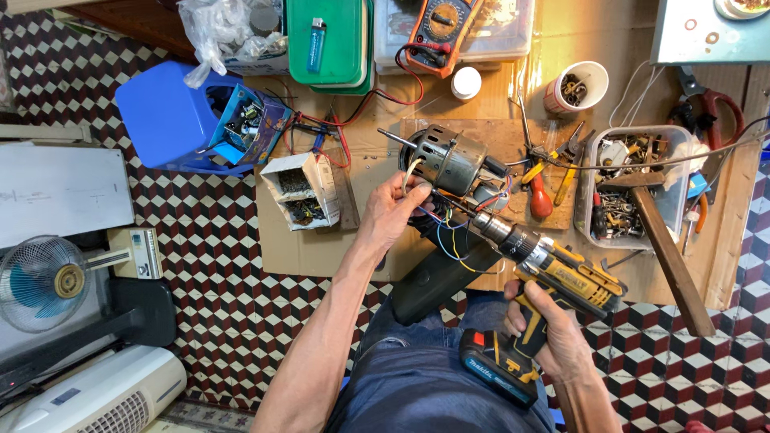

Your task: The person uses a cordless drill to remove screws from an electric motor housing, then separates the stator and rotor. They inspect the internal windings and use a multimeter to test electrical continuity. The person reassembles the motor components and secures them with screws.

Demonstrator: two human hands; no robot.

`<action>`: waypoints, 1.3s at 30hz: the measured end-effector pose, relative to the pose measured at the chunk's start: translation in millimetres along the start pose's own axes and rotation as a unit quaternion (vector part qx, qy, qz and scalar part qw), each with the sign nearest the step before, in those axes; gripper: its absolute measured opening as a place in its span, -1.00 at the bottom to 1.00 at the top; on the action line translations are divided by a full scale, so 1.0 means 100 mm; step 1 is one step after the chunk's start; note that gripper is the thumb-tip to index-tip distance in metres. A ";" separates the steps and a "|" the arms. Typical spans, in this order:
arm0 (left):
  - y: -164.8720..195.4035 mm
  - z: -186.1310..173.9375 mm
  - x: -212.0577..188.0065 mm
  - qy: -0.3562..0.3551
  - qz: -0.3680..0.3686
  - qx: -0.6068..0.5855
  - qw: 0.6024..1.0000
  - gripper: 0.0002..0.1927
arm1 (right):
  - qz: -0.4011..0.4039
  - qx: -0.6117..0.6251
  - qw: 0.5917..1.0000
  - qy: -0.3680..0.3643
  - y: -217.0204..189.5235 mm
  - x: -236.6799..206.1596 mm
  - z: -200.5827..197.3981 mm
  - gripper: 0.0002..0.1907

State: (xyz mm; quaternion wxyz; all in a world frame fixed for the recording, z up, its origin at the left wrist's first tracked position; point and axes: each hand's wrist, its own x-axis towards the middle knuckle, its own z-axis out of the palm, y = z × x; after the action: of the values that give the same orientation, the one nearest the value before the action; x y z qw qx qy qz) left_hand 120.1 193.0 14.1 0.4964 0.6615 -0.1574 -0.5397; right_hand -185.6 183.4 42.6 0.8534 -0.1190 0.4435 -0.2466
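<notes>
Gripping cordless drill (553,277) – right hand (553,329) – bit aimed up-left, left hand (393,210) clasping motor (451,160)

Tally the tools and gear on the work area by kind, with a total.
Cordless drill, in right hand: 1
Motor, steadied by left hand: 1
Multimeter: 1
Hammer: 1
Lighter: 1
Cup of parts: 1
Blue stool: 1
Total: 7
</notes>
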 end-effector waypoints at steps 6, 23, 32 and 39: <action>0.02 0.00 0.01 0.006 -0.011 -0.002 1.000 -0.79 | 0.003 -0.040 0.999 0.027 -0.05 -0.01 0.01 -0.68; 0.09 0.07 -0.02 0.039 -0.016 0.039 0.998 -0.81 | -0.010 -0.034 0.999 0.023 -0.07 -0.02 0.02 -0.65; 0.10 0.09 0.00 0.058 -0.008 0.076 0.995 -0.80 | -0.016 -0.032 0.999 0.037 -0.02 -0.01 -0.02 -0.64; 0.08 0.12 -0.01 0.072 0.019 0.067 0.995 -0.80 | -0.010 -0.029 0.999 0.031 -0.03 -0.03 -0.01 -0.63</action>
State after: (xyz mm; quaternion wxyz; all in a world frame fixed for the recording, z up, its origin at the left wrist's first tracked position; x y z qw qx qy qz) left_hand 111.4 184.1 21.9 0.4712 0.7271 -0.1701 -0.4694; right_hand -188.5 182.4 45.4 0.8329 -0.1407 0.4755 -0.2457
